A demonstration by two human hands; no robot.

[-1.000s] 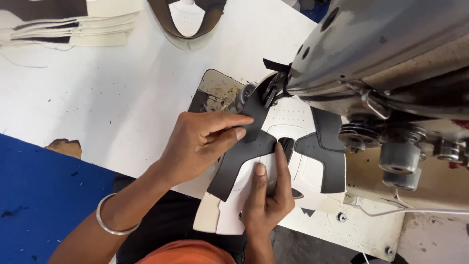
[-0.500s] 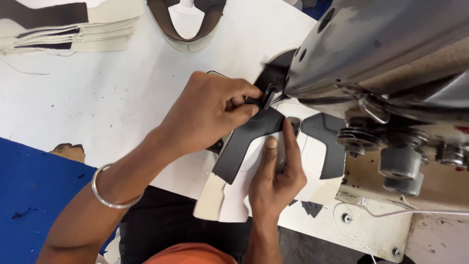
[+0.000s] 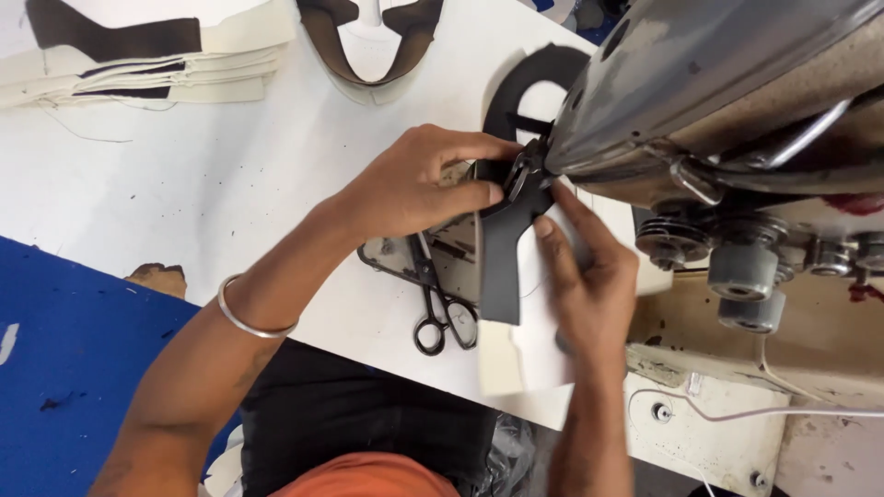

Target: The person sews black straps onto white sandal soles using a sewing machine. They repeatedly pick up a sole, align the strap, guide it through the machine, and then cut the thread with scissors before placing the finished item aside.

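Observation:
A black-and-white shoe upper piece lies on the white table under the head of a grey sewing machine. My left hand pinches the black part of the piece right at the presser foot. Flat on the white part beside the black strip lies my right hand, fingers pointing toward the needle. The far end of the black piece curls out behind the machine head.
Black scissors lie on the table just left of the piece. A stack of cut cream and black pieces sits far left, another shaped upper at the far middle. A blue surface borders the table's near left edge.
The piece has been turned and fed further back under the machine head. Both hands followed it toward the needle, and the scissors have come into sight.

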